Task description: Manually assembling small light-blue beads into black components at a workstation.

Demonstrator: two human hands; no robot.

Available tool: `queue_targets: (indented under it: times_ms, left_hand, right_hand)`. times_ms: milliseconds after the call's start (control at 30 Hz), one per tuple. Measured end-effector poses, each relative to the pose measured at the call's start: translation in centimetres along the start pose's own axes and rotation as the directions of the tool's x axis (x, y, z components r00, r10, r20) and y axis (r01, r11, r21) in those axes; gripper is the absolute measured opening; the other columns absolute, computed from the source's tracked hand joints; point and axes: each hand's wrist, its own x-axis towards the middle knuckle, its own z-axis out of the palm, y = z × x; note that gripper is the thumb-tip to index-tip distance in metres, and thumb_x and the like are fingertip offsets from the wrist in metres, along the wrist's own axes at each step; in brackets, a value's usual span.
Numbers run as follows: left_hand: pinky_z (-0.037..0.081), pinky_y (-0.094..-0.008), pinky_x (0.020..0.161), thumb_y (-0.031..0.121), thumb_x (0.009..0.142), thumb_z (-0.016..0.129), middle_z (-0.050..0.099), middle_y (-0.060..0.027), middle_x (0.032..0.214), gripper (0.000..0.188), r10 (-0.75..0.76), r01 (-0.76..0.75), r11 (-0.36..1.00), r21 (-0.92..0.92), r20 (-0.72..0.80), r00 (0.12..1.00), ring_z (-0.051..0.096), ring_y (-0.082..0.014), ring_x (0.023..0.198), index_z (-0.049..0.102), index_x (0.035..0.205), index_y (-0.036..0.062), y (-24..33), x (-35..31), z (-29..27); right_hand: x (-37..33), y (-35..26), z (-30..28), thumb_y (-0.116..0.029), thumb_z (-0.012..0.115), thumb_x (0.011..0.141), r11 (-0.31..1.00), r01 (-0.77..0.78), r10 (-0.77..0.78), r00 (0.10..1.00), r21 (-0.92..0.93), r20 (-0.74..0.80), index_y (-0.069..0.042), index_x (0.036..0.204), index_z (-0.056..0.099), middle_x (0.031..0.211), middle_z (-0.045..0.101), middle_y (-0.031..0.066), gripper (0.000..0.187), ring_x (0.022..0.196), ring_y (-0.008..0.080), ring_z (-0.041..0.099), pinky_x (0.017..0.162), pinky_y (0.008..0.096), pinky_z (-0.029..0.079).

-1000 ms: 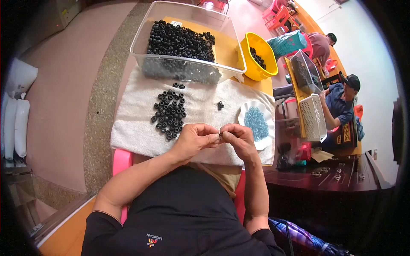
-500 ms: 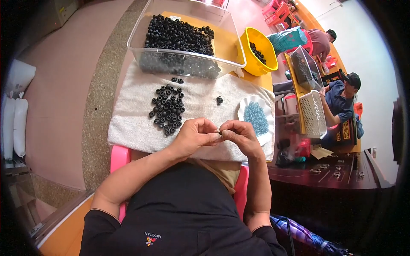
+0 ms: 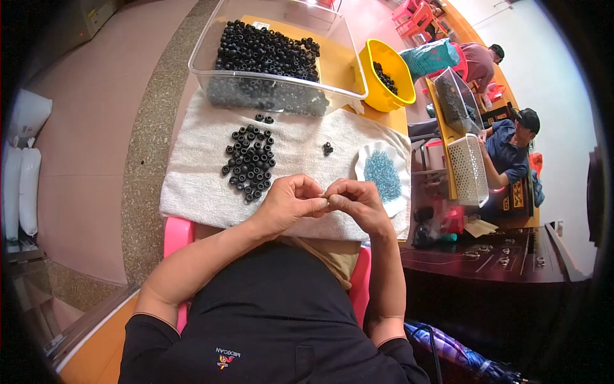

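Over the front of a white towel (image 3: 198, 185), my left hand (image 3: 291, 201) and my right hand (image 3: 359, 203) meet, thumbs and fingertips pinched together. Whatever sits between the fingertips is tiny, mostly covered, and I cannot make out its kind. Beyond my left hand lies a loose pile of small black ring-shaped parts (image 3: 248, 160), with two more just above it. A little clump of black pieces (image 3: 327, 148) rests on the towel past my fingertips. Right of it, a white scalloped dish (image 3: 361, 168) holds many small light-blue pieces (image 3: 382, 178), close to my right hand.
A large clear bin (image 3: 275, 78) of black parts stands at the back of the table, a yellow tub (image 3: 382, 99) with more beside it. To the right, a person (image 3: 508, 150) sits by a white perforated basket (image 3: 468, 171). A pink chair (image 3: 178, 235) shows below the towel.
Both hands stay pinched together in nearly the same place, with only slight finger movement. The view has shifted a little; the parts on the towel lie as before.
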Motion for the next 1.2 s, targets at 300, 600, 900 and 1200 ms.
queue_targets:
  times_ms: [300,600,900,1200]
  left_hand:
    - [0.057,-0.0268,0.073,0.002,0.087,0.069,0.068,-0.0075,0.088,0.012,0.035,-0.034,0.999,0.027,-0.017,0.999,0.067,-0.0138,0.079,0.06,0.095,-0.0003,-0.3,-0.1,-0.2]
    - [0.057,-0.0277,0.073,0.003,0.087,0.07,0.067,-0.0069,0.087,0.013,0.055,-0.057,0.998,-0.029,-0.069,0.996,0.066,-0.0135,0.079,0.06,0.095,-0.0001,-0.5,-0.2,-0.1]
    - [0.057,-0.0272,0.073,0.001,0.087,0.07,0.066,-0.0065,0.088,0.014,0.065,-0.074,0.995,-0.06,-0.128,0.99,0.065,-0.013,0.079,0.058,0.094,0.0002,-0.7,-0.1,0.0]
    - [0.055,-0.0247,0.071,-0.001,0.086,0.07,0.065,-0.0049,0.084,0.012,0.077,-0.085,0.993,-0.078,-0.1,0.992,0.064,-0.0107,0.076,0.059,0.09,0.0008,-0.6,-0.4,0.2]
  right_hand:
    - [0.1,0.9,0.3,-0.003,0.063,0.092,0.998,-0.003,0.003,1.0,0.059,-0.007,0.006,0.094,0.065,0.087,0.068,0.0084,0.01,0.083,0.0162,0.068,0.076,0.0284,0.056]
    - [-0.8,2.3,3.6,0.01,0.068,0.082,0.681,0.363,-0.632,0.729,-0.636,-0.261,0.003,0.096,0.065,0.087,0.067,0.0096,0.016,0.077,0.0135,0.063,0.068,0.0239,0.05]
    - [-0.8,2.0,4.8,0.005,0.076,0.068,0.433,0.335,-0.759,0.637,-0.837,-0.138,0.0,0.106,0.064,0.094,0.068,0.0158,0.04,0.083,0.0296,0.069,0.072,0.0342,0.055]
    - [-0.2,1.9,5.0,0.005,0.076,0.067,0.358,0.362,-0.806,0.585,-0.861,-0.09,0.0,0.105,0.064,0.09,0.068,0.016,0.041,0.078,0.0293,0.068,0.066,0.0346,0.055]
